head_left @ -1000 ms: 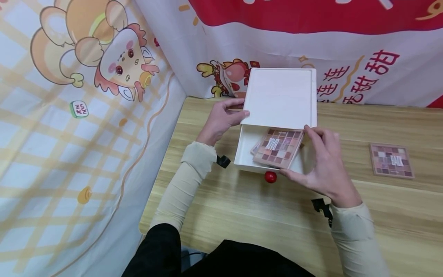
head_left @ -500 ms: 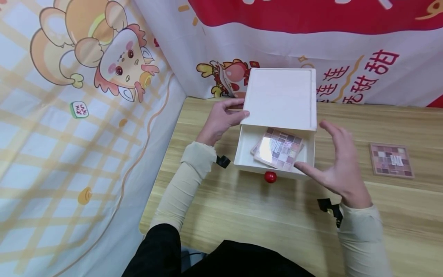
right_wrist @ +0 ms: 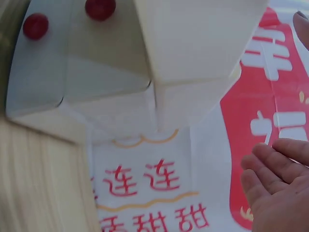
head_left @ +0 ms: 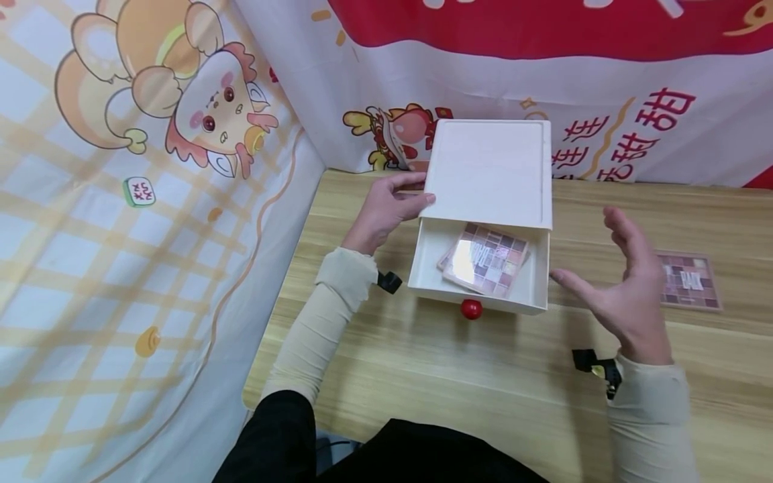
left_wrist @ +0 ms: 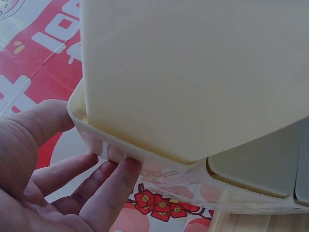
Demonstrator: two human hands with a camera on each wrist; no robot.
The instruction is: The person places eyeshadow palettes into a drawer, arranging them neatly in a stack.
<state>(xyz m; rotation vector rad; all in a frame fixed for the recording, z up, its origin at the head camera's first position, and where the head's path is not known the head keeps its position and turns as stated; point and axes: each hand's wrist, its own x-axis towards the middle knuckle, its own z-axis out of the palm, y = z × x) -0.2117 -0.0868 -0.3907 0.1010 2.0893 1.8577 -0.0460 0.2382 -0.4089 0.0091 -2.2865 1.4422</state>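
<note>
One left hand is gripping the left edge of one white drawer unit, centre of the head view. Its one open drawer is holding at least two overlapping palettes. One right hand is hovering right of centre, fingers released, partly covering one loose palette. Two red knobs are showing upper left in the right-wrist view.

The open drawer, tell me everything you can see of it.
The open drawer is white, plastic-looking and shallow, with a round red knob in front. It is pulled partway out of the white drawer unit, its rear hidden. Overlapping palettes lie askew inside. The thumb of the right hand is near its right side; contact is unclear.
</note>
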